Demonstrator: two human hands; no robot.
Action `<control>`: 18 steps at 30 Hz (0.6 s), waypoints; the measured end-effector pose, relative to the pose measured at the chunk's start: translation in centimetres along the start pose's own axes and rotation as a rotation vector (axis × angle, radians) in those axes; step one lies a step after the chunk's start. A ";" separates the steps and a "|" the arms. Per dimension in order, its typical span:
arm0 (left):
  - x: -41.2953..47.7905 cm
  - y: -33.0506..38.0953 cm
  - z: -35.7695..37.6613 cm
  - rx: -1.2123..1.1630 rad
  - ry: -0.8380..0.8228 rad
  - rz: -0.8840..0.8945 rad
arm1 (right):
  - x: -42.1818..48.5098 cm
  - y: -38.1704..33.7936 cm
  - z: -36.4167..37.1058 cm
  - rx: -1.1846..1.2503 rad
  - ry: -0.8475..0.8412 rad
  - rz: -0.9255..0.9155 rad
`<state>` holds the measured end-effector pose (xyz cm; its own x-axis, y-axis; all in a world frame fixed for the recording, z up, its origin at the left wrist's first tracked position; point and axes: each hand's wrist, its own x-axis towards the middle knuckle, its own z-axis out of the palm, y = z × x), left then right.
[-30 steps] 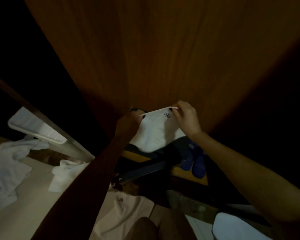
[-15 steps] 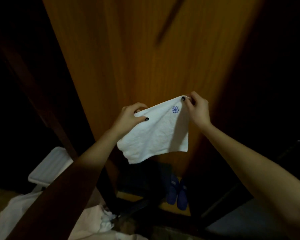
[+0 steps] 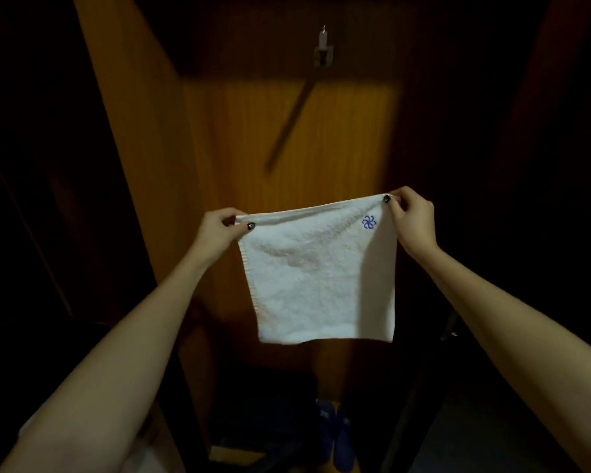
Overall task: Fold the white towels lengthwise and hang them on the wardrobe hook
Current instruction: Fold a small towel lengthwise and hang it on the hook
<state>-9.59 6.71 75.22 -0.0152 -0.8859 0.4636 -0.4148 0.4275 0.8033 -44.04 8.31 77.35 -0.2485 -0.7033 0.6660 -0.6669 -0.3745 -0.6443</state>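
Two hands hold one white towel [image 3: 321, 285] up in front of us. Left hand [image 3: 215, 230]: fingers [image 3: 239, 226] clamped on the towel's top left corner in a pinch. Right hand [image 3: 411, 220]: fingers [image 3: 394, 199] clamped on the top right corner, slightly higher. The towel hangs flat between them. Its top edge is taut, a blue emblem [image 3: 369, 222] sits near the right corner, and the lower edge hangs free in the air. Beyond and below, in the dark, we make out a pair of blue shoes [image 3: 335, 435] on the wardrobe floor. Behind the towel stands the brown wooden wardrobe panel [image 3: 321, 131]. Farthest and highest, well above the towel and apart from it, we note the hook [image 3: 323, 49], casting a long slanted shadow.
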 end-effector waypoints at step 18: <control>-9.3 11.2 7.0 -0.289 0.073 0.029 | -8.7 -8.3 -7.9 0.409 -0.611 0.100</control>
<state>-20.47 18.44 77.28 0.0468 -0.8620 0.5048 -0.1389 0.4948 0.8578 -41.89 22.28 79.86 0.2203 -0.9122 0.3456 -0.3172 -0.4020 -0.8589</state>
